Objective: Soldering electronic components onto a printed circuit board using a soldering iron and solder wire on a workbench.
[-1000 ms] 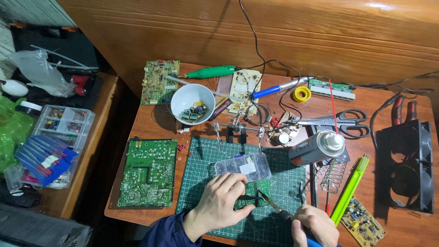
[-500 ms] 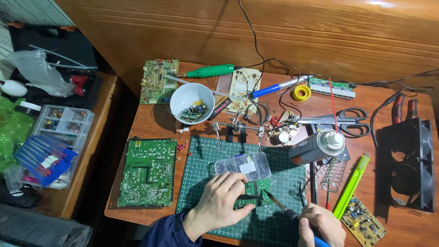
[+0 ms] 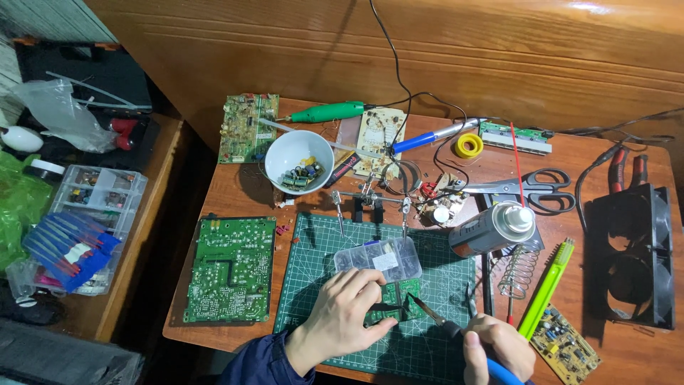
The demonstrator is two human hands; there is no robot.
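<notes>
Looking down from your head camera, you are pinning a small green circuit board (image 3: 396, 299) to the green cutting mat (image 3: 313, 249) on the tabletop (image 3: 235, 192) with your left hand (image 3: 347, 314), while your right hand (image 3: 499, 349) is gripping a soldering iron (image 3: 436, 321) whose tip is touching that board.

Glossy varnished wood wall (image 3: 427, 43) at 12 o'clock, matt green mat (image 3: 313, 285), clear plastic box (image 3: 377, 258), shiny metal can (image 3: 491, 229).
</notes>
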